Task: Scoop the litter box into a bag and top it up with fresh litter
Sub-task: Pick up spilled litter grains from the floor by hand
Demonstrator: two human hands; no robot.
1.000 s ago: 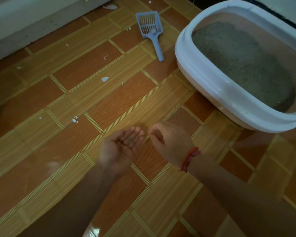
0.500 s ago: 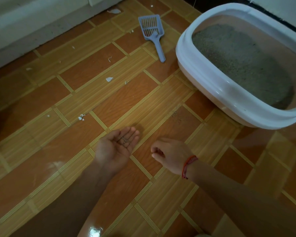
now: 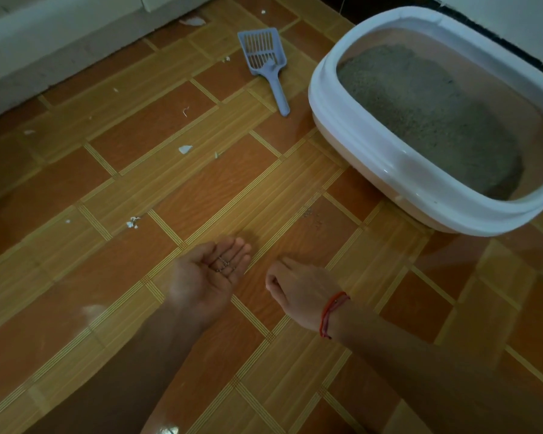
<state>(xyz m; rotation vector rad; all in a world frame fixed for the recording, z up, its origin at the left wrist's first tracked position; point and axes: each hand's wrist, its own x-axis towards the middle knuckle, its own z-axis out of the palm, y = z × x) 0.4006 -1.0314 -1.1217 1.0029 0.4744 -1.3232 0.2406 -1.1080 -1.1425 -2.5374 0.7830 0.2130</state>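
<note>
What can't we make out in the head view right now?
- Litter box: its far right side is cut off by the frame edge.
- Bag and fresh litter supply: none in view.
- Right hand: fingers curl under, so whether they pinch anything is hidden.
- Grains in the left hand: too small to identify.
- Scoop: specks in its tray are too small to tell.

Litter box (image 3: 351, 133) upper right of frame, litter (image 3: 427, 111) in it. Scoop (image 3: 265, 62) on floor (image 3: 201, 183) just left of box. Both hands lower centre, left hand (image 3: 206, 277) left of right hand (image 3: 298, 291), apart.
</note>
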